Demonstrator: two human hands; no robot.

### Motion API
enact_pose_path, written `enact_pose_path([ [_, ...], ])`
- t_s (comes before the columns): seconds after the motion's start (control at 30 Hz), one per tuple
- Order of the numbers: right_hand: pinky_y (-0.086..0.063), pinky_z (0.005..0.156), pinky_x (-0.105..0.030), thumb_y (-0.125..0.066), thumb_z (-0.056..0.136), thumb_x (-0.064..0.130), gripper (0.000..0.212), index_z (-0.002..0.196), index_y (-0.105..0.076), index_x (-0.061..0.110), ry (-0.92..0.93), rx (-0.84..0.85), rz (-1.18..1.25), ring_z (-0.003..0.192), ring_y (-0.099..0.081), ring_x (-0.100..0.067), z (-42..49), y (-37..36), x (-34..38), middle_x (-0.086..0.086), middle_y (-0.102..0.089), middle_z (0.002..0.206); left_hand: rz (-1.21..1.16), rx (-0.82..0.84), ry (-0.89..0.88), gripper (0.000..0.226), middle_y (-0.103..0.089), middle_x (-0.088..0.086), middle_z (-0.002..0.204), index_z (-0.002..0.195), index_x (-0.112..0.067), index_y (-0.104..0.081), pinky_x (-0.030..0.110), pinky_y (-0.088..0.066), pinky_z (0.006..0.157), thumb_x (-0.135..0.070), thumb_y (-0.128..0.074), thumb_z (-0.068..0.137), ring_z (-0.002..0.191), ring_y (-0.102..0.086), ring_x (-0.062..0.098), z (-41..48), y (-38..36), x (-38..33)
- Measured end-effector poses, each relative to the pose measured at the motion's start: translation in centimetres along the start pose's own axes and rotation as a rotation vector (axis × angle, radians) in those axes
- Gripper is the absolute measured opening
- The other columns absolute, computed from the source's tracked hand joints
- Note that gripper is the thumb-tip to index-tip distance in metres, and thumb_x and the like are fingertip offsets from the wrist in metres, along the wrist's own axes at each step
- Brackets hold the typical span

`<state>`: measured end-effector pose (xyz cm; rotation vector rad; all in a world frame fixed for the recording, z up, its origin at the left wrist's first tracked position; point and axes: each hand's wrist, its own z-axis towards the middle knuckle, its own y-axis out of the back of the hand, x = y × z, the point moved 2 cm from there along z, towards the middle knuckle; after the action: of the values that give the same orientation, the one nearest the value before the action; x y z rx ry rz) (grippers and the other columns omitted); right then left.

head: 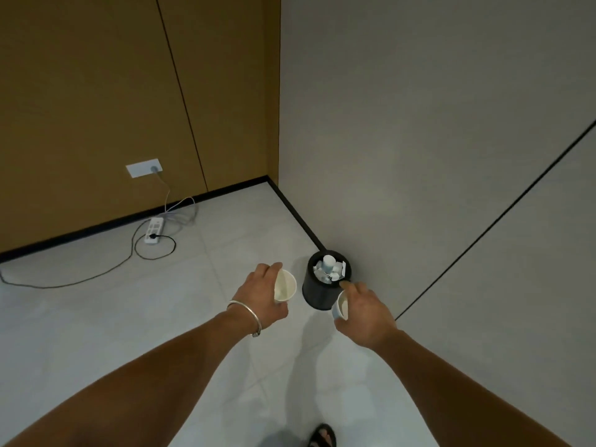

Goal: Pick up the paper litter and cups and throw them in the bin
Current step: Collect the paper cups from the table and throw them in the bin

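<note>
- The right hand (367,312) is curled round a small paper cup (342,309), mouth tilted up, just short of the bin's near rim.
- The left hand (263,291) grips a wider paper cup (285,285), tipped sideways, beside the bin's left wall.
- The black bin (317,296) stands upright against the grey wall (419,156), heaped with paper litter (329,271); it lies ahead, nearer the right hand, which likely drops first.
</note>
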<state>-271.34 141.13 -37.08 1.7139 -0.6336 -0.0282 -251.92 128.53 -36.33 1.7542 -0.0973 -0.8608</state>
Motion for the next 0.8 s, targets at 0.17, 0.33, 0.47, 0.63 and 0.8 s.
enact_pose_path([
  [0.17,-0.043,0.097,-0.034,-0.067,0.083,0.036,0.077,0.147,-0.027,0.020,-0.016,0.016,-0.037,0.121,-0.045,-0.025,8.0,4.2,-3.5,-0.004,-0.040,0.138,-0.051,-0.017,0.040,0.094,-0.036,0.003,0.133,0.147,-0.025,-0.019,0.036,-0.048,0.091,-0.034,-0.071,0.070,0.116,-0.045,0.024,7.7,-0.3,-1.6],
  [0.33,-0.044,0.093,-0.035,-0.069,0.080,0.035,0.077,0.144,-0.030,0.020,-0.039,0.054,-0.056,0.118,-0.047,-0.025,16.7,5.4,-5.2,-0.004,-0.041,0.136,-0.047,0.010,0.043,0.085,-0.036,0.002,0.134,0.143,-0.022,-0.029,0.035,-0.048,0.090,-0.034,-0.072,0.070,0.115,-0.046,0.025,16.8,-1.6,-0.3],
  [0.47,-0.048,0.093,-0.036,-0.069,0.081,0.035,0.078,0.145,-0.028,0.021,-0.081,0.108,-0.053,0.118,-0.047,-0.025,22.7,5.2,-6.4,-0.005,-0.040,0.136,-0.044,0.111,0.036,0.083,-0.038,0.002,0.135,0.141,-0.022,-0.030,0.034,-0.048,0.091,-0.035,-0.073,0.070,0.116,-0.047,0.025,24.8,-3.1,0.5],
  [0.63,-0.048,0.092,-0.038,-0.067,0.082,0.036,0.076,0.145,-0.027,0.023,-0.094,0.143,-0.074,0.120,-0.046,-0.024,29.9,5.9,-8.7,-0.003,-0.038,0.138,-0.100,0.170,0.071,0.088,-0.036,0.004,0.136,0.144,-0.023,-0.025,0.035,-0.044,0.093,-0.034,-0.073,0.070,0.117,-0.046,0.027,33.2,-4.6,0.4],
  [0.8,-0.047,0.091,-0.036,-0.066,0.083,0.037,0.075,0.145,-0.027,0.021,-0.074,0.181,-0.082,0.120,-0.045,-0.024,36.8,5.0,-11.3,-0.003,-0.037,0.139,-0.126,0.178,0.128,0.094,-0.036,0.006,0.136,0.146,-0.024,-0.019,0.035,-0.045,0.093,-0.033,-0.073,0.070,0.117,-0.045,0.028,38.6,-7.9,0.9],
])
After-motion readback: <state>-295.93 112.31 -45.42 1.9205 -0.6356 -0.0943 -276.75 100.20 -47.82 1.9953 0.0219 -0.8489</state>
